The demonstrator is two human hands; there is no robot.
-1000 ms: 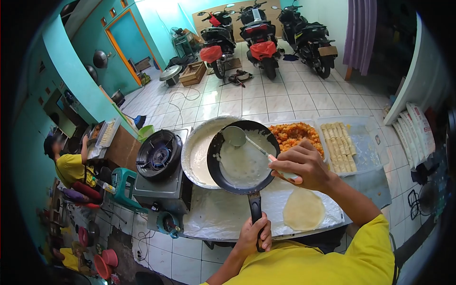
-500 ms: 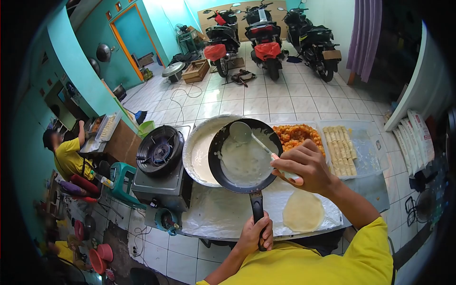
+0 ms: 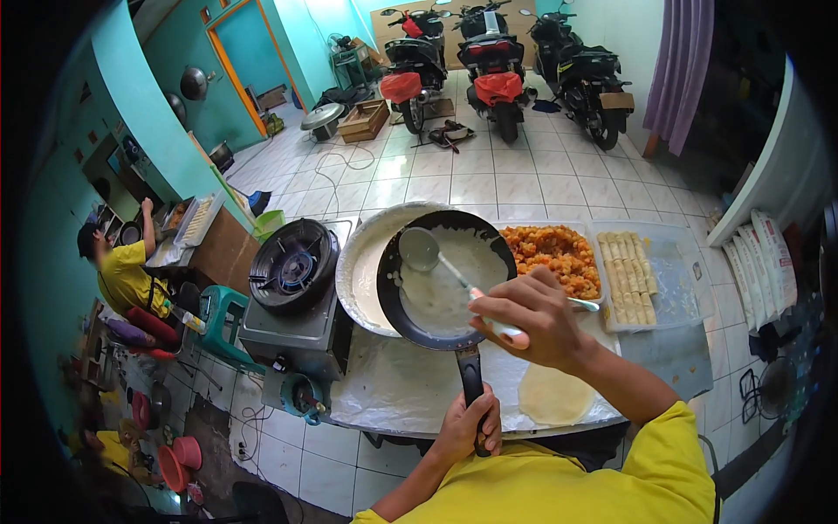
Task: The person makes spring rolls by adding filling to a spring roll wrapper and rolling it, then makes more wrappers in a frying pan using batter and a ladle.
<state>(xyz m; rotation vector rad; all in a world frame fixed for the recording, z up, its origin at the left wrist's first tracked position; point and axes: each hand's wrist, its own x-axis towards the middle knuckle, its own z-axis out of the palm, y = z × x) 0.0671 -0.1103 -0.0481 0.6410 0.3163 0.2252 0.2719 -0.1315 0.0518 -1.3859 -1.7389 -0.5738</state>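
My left hand (image 3: 469,425) is wrapped round the black handle of a frying pan (image 3: 472,342), which is held over the table and partly over a big bowl of pale batter (image 3: 360,271). A layer of wet batter (image 3: 449,293) spreads across the pan's inside. My right hand (image 3: 537,319) grips the light handle of a ladle (image 3: 420,250), whose round head is over the left side of the pan. Below my right forearm, a thin round crepe (image 3: 555,395) lies on the white sheet (image 3: 375,389).
Left of the bowl stands a gas stove (image 3: 295,266) with no visible flame. Beyond the pan are a container of orange diced filling (image 3: 554,262) and a plastic box of rolls (image 3: 628,279). A person in yellow (image 3: 131,275) works at far left. Motorbikes (image 3: 497,79) stand behind.
The ladle head and my right hand have shifted left across the pan. The pan has moved slightly left too. A spoon handle by the filling has come into sight.
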